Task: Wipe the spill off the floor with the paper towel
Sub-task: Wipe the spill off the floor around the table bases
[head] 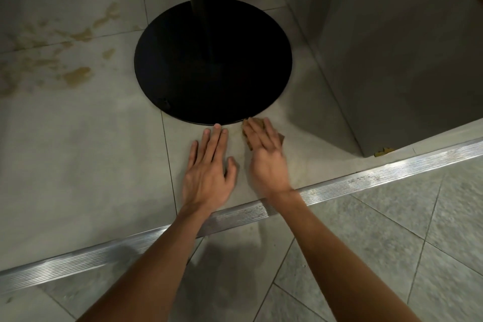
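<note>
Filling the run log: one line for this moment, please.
right hand presses paper towel beside black base | left hand flat on floor | spill at left unwiped

Grey tiled floor (78, 151), black pedestal base (213, 60), metal threshold strip (366, 176), perhaps a cabinet (405, 47).

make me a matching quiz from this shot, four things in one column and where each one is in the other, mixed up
1 left hand
2 paper towel
3 spill stains
4 black base

a under the right hand
b flat on bare floor
c far left of the floor
d just beyond both hands

Pairs: 1-b, 2-a, 3-c, 4-d
</note>
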The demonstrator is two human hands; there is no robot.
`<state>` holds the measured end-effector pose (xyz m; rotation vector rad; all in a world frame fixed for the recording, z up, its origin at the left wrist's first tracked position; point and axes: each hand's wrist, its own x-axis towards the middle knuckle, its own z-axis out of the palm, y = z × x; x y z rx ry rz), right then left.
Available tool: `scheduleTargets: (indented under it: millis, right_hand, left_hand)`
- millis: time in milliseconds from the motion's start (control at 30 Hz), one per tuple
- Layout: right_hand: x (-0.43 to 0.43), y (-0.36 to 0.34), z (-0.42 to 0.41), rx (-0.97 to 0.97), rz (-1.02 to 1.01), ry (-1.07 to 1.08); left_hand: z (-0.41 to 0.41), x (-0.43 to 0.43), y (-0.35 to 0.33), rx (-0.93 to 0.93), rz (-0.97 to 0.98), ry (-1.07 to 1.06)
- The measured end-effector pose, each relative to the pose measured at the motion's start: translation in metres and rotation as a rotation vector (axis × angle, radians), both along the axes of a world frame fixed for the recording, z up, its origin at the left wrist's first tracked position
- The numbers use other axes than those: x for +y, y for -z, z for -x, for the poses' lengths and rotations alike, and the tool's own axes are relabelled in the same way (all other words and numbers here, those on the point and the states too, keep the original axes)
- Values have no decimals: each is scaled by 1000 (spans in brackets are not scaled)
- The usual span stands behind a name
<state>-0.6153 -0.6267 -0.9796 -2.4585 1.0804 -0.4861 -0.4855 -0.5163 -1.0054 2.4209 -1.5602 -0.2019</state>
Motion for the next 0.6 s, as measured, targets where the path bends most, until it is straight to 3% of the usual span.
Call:
scheduleTargets:
  millis: [133, 200, 367, 433, 600]
  right_hand:
    - [-19, 1, 25, 57, 39, -332]
    - [-50, -2, 38, 105, 8, -387]
    - [-48, -10, 22, 28, -109, 34]
    - [-21, -7, 14, 12, -109, 52]
    - [-20, 4, 46, 68, 17, -372]
  left_hand:
    - [-1, -1, 0, 18, 12, -10]
    - [-1, -1, 0, 23, 17, -15]
    - [-2, 1, -1, 28, 21, -5]
    - [-1, 0, -1, 39, 17, -4]
    - [-2, 0, -5, 54, 6, 0]
